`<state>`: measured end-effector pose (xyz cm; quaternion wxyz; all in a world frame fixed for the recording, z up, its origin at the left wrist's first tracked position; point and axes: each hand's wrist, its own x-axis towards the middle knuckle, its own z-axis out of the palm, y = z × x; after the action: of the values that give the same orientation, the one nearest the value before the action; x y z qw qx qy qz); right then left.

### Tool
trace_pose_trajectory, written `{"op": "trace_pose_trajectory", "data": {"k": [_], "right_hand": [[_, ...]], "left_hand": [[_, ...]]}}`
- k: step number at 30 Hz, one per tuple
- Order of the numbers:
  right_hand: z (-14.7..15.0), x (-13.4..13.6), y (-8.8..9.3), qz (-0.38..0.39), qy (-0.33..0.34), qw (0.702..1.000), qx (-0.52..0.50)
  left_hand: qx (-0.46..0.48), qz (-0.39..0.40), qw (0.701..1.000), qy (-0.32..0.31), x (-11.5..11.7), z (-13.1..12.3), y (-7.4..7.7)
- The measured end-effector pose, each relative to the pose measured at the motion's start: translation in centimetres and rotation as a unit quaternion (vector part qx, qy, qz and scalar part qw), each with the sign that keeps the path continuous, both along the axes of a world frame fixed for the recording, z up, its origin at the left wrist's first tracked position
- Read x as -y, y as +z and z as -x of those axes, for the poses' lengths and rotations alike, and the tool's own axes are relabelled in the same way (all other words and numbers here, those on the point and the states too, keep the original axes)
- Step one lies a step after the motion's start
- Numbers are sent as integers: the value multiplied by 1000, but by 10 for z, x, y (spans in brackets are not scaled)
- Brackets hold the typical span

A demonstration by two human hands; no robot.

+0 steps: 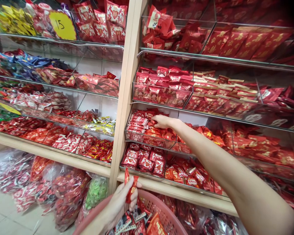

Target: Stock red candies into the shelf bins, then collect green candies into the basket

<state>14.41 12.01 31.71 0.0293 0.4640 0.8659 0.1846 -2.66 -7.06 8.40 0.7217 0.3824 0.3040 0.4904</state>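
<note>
My left hand (129, 195) is closed around small red candy packets (131, 189) with gold print, which stick up above the fingers. It is over a pink plastic basket (170, 213) holding black, red and orange packets (139, 223). My right hand (163, 121) reaches into a clear shelf bin (137, 136) of red-and-white packets (139, 121). Its fingers are curled together, with a bit of red wrapper showing at the tips. The rest of that grip is hidden among the sweets.
Clear-fronted bins of wrapped sweets fill the shelves on both sides of a wooden post (123, 78). Below my right hand is a bin of square heart-print packets (147, 162). A yellow price tag (62, 25) reads 15. Bulging plastic bags (68, 195) stand on the tiled floor.
</note>
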Motion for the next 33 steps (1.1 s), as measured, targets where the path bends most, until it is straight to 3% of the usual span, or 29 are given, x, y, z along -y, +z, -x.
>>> {"op": "trace_pose_trajectory", "data": {"k": [5,11,16,20,23,27,30,33], "right_hand": [[2,9,0,-2,-35,999,-39],[-12,9,-4,-36,13,982,-187],[-16,23,-8,-64,129,936,-322],[-11,74,-17,-88,196,865,-453],[-9,132,-45,-55,179,798,-573],[-7,198,-113,166,80,743,-644],[-7,228,-166,299,8,681,-668],[-15,245,-204,375,-59,622,-685]], "left_hand": [[-2,-1,1000,26,-1,-3,5],[-9,-3,1000,16,-3,-2,4],[-20,-18,1000,0,-7,-1,2],[-43,-35,998,30,-8,1,15],[-74,-52,993,74,-7,4,33],[-116,-53,987,95,0,0,50],[-151,-14,988,37,20,-14,47],[-165,3,984,-61,48,-31,34]]}}
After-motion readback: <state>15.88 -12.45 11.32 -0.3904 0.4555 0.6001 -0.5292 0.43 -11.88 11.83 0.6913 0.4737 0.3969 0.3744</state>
